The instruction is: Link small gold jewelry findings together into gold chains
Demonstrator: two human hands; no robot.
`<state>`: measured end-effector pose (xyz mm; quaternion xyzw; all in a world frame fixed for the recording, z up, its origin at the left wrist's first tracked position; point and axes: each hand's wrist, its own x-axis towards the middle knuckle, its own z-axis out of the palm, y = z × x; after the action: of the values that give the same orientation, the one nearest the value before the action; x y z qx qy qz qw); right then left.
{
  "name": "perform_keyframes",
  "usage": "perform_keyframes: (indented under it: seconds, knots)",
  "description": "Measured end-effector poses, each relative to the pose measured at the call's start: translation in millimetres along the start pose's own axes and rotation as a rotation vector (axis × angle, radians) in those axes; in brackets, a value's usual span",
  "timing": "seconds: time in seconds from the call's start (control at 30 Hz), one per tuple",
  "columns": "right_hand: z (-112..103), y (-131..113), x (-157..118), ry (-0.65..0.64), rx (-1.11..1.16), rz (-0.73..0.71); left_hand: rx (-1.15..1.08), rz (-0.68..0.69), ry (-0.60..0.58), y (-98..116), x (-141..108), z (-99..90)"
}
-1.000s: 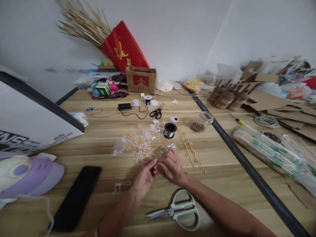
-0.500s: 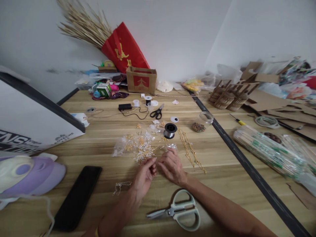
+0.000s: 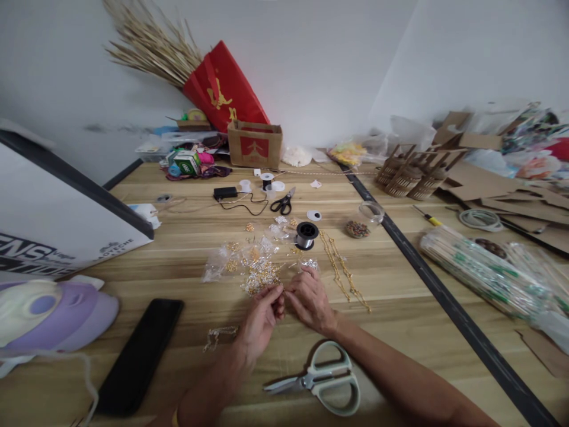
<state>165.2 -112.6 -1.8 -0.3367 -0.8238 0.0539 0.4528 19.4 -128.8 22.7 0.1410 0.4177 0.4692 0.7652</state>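
My left hand (image 3: 264,314) is closed in a pinch, thumb against forefinger, at the near edge of a pile of gold and silver beads (image 3: 260,277). Close beside it on the right, my right hand (image 3: 310,300) has its fingers curled and pressed together. Whatever sits between the fingertips is too small to make out. Just beyond the right hand lies a small bag of silver pieces (image 3: 310,265). A spool of wire (image 3: 306,236) stands behind it. Gold chains (image 3: 340,270) stretch along the table to the right, and a silver chain (image 3: 214,337) lies left of my left wrist.
Large scissors (image 3: 331,378) with pale handles lie between my forearms. A black phone (image 3: 141,356) is at the left. Farther off are small black scissors (image 3: 283,203), a bead jar (image 3: 361,222) and a paper bag (image 3: 255,144). Packed sticks (image 3: 480,273) lie at the right.
My left hand has shifted slightly to the right, bringing its fingertips nearer to my right hand. The right hand has hardly moved. Things on the table stay where they were.
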Motion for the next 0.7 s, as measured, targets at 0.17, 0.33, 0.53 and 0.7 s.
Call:
perform_keyframes:
  seconds: [0.17, 0.33, 0.53, 0.7]
  knots:
    - [-1.3, -1.8, 1.6, 0.005, 0.007, 0.001, 0.053, 0.069, 0.0, 0.6, -0.8, 0.7]
    - [-0.6, -0.8, 0.3, 0.008, 0.019, -0.006, 0.132, 0.12, -0.012, -0.4, 0.0, -0.2]
    - [-0.9, 0.2, 0.4, -0.006, 0.003, -0.027, 0.187, 0.13, -0.014, 0.0, -0.6, -1.2]
    - [-0.7, 0.7, 0.7, -0.023, -0.006, -0.036, 0.291, 0.217, -0.02, 1.5, 0.1, -3.1]
